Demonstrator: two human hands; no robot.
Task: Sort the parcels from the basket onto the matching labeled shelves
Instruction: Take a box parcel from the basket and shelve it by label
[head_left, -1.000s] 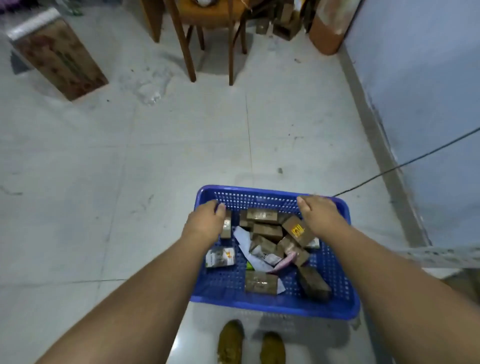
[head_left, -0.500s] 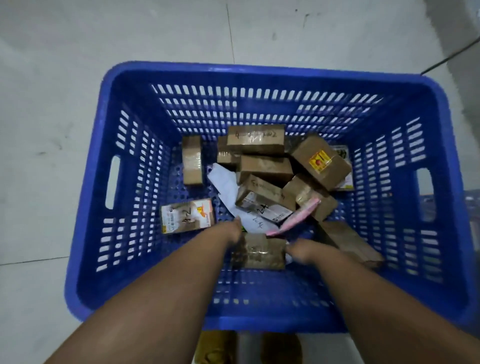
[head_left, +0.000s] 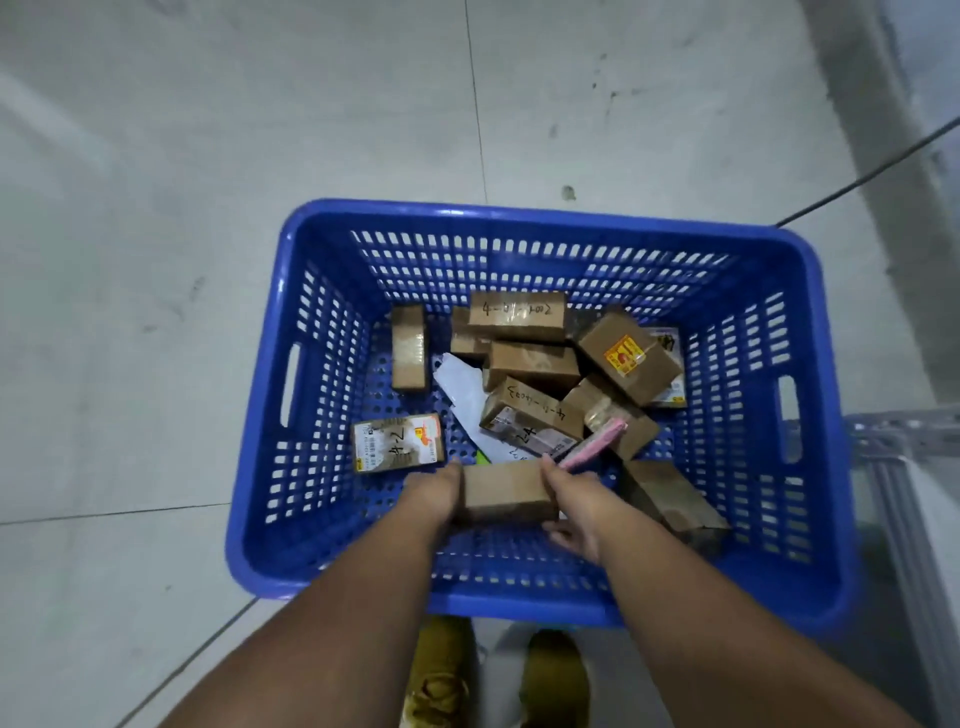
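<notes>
A blue plastic basket (head_left: 311, 519) stands on the floor and holds several brown cardboard parcels. Near its front wall, a plain brown parcel (head_left: 506, 491) is gripped at both ends: my left hand (head_left: 434, 499) holds its left end and my right hand (head_left: 571, 506) its right end. A parcel marked "4-2" (head_left: 397, 443) lies to the left of it. Other parcels include one with handwritten numbers (head_left: 517, 315) at the back and one with a yellow-red sticker (head_left: 628, 361). A pink item (head_left: 597, 441) and white paper (head_left: 462, 389) lie among them.
The basket sits on a grey tiled floor (head_left: 156, 260). My yellow shoes (head_left: 441, 675) stand just in front of it. A grey metal frame (head_left: 909, 441) is at the right edge. A dark cable (head_left: 857, 182) runs along the floor toward the wall at the upper right.
My hands left the basket's rim and reached down inside. They closed on the two ends of the plain brown parcel near the front wall, which is now slightly raised.
</notes>
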